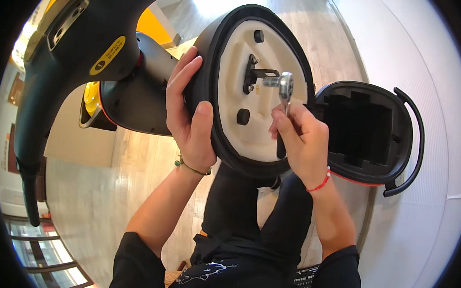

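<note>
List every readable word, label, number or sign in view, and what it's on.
Nothing legible enough to quote.
Yellow oval sticker on the black curved frame: dark markings, too small and blurred to read.
Ratchet: no readable marks.
Underside of the seat: no text visible.
Shirt print: white line drawing, no readable letters.

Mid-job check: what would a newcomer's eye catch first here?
The tilted-up seat, its pale underside showing, dominates the centre, with the left hand holding its left edge. Before it, the right hand grips a shiny ratchet wrench. To the right gapes a dark, open compartment.
</note>
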A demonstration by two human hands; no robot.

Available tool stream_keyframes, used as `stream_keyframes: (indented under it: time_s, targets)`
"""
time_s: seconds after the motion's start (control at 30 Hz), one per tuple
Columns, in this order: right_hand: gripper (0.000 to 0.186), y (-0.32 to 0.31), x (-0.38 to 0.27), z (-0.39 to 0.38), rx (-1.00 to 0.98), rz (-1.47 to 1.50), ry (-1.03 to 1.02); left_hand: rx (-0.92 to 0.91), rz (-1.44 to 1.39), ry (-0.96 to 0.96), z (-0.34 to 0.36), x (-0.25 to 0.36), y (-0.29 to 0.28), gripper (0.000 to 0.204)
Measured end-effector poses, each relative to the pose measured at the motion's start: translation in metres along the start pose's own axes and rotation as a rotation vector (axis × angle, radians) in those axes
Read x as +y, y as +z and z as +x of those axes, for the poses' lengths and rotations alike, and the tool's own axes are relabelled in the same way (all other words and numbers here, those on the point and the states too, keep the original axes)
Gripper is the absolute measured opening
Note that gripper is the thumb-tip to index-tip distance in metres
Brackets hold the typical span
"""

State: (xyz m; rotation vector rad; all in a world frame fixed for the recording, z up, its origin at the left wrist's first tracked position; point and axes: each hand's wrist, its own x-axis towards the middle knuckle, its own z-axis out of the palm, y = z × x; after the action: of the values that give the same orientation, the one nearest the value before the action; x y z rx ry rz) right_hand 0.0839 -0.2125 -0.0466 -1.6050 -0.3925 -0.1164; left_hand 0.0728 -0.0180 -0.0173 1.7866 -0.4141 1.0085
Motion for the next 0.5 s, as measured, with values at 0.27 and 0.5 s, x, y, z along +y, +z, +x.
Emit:
stream_keyframes:
  time_s: [0.27,0.5]
  targets:
    - [0.026,0.015,-0.036,-0.007,-0.05,0.229,0.34,0.048,-0.105,0.117,0.0,-0.013,0.004,0.052]
    - [0.028,0.031,-0.045,-0.013,0.016,0.144,0.41,0.053,-0.047,0.024,-0.003,-0.007,0.002,0.05]
